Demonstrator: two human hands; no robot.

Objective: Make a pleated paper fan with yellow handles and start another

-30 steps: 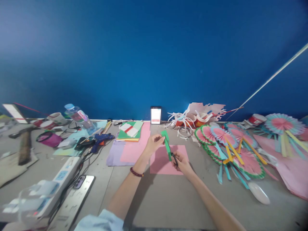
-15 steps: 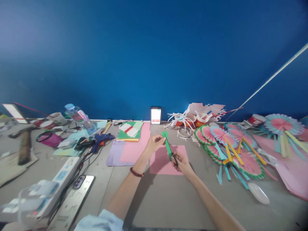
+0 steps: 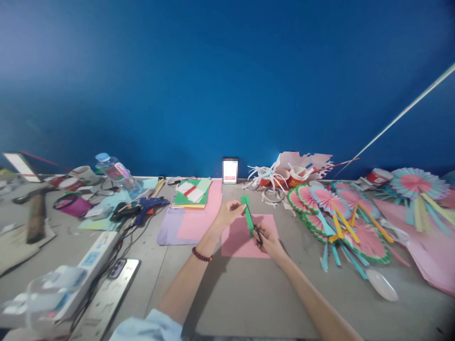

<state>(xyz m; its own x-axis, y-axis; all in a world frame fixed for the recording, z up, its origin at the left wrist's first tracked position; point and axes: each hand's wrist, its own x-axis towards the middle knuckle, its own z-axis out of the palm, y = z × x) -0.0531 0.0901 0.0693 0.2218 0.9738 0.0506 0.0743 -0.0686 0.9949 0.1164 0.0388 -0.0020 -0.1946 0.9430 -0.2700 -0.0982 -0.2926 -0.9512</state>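
Between my hands stands a narrow green paper strip [image 3: 249, 220], tilted over a pink paper sheet [image 3: 236, 246] on the table. The fingers of my left hand [image 3: 229, 212] pinch the strip near its upper end. My right hand [image 3: 268, 239] is closed round dark-handled scissors [image 3: 259, 234], close to the strip's lower part. The scissor blades are hard to make out against the green paper. Whether the right fingers also touch the strip I cannot tell.
Left of my hands lie stacked coloured papers [image 3: 190, 194], a blue glue gun [image 3: 147, 208], a power strip [image 3: 90, 258] and a phone [image 3: 119, 274]. At right are several folded paper fans [image 3: 366, 239] and a white spoon [image 3: 382, 285]. A small screen [image 3: 230, 171] leans on the blue wall.
The green strip has shifted very slightly in my hands, its upper end a little lower and to the right. Both hands keep nearly the same place and grip.
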